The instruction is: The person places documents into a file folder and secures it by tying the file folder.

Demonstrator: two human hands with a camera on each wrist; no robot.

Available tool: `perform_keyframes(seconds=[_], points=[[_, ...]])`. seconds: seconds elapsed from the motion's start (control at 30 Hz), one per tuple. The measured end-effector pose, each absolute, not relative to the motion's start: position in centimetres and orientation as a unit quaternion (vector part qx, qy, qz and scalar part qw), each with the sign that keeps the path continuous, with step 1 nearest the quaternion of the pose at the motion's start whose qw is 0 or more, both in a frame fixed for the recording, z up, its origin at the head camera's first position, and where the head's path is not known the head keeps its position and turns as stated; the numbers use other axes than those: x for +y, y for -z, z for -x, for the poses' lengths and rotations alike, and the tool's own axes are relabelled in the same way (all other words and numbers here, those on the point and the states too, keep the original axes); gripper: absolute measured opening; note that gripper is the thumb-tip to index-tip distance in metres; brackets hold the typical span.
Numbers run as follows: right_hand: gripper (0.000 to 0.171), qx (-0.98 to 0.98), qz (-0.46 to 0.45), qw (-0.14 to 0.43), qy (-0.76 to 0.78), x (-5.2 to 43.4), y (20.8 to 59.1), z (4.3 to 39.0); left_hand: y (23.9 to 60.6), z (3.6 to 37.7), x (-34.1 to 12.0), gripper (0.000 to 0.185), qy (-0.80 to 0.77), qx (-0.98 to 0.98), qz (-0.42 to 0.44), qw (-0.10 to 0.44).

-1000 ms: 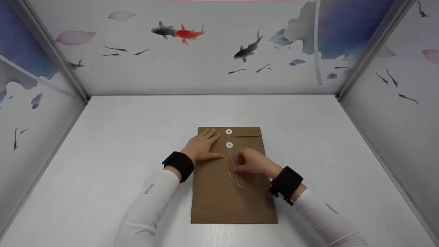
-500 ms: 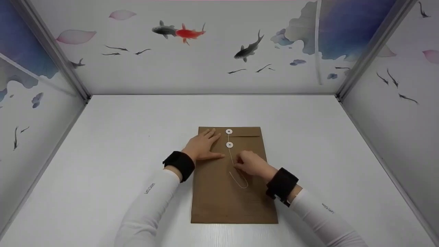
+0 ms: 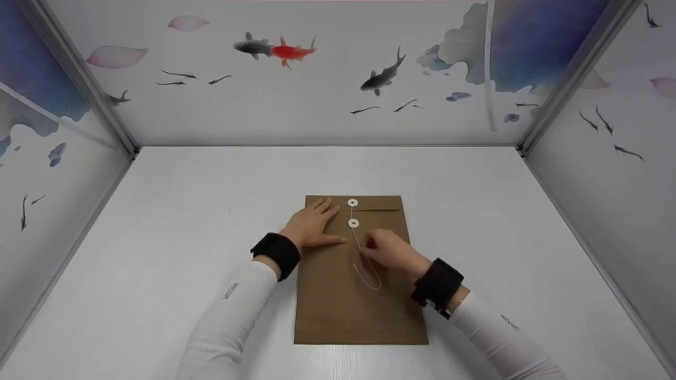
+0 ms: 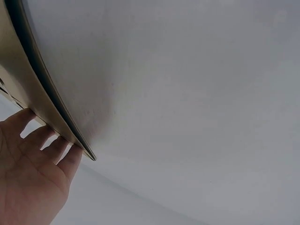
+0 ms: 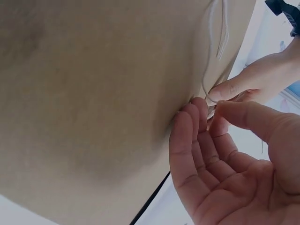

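Envelope (image 3: 338, 306) of brown kraft paper is laid flat near the front of a white counter (image 3: 158, 221), its flap end turned away. A thin pale string (image 3: 368, 274), looped across the paper, is pinched by the right hand (image 3: 388, 249) below two white round fasteners (image 3: 353, 223). The upper left corner is pressed down by the left hand (image 3: 311, 224), fingers flat and extended. Beyond, the counter is enclosed by walls (image 3: 317, 95) printed with fish and petals.
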State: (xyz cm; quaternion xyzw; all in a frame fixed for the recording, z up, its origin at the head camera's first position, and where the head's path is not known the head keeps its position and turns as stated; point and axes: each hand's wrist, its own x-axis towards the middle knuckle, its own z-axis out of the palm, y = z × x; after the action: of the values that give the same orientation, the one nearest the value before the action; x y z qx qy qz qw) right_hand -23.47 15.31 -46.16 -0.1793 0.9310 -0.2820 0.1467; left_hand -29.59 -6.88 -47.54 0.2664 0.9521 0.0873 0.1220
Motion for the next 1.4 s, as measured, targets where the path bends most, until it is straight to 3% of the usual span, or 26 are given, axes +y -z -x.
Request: perform_keyframes(seconds=[0.53, 1.4], points=[[0.008, 0.901, 0.191, 0.158, 0.356, 16.9, 46.2, 23.8, 47.8, 29.6, -7.0, 0.091, -0.087, 0.953, -0.263, 0.123], [0.011, 0.958, 0.129, 0.037, 0.252, 21.4, 46.3, 29.1, 47.3, 29.5, -6.7, 0.091, -0.075, 0.954, -0.252, 0.144]])
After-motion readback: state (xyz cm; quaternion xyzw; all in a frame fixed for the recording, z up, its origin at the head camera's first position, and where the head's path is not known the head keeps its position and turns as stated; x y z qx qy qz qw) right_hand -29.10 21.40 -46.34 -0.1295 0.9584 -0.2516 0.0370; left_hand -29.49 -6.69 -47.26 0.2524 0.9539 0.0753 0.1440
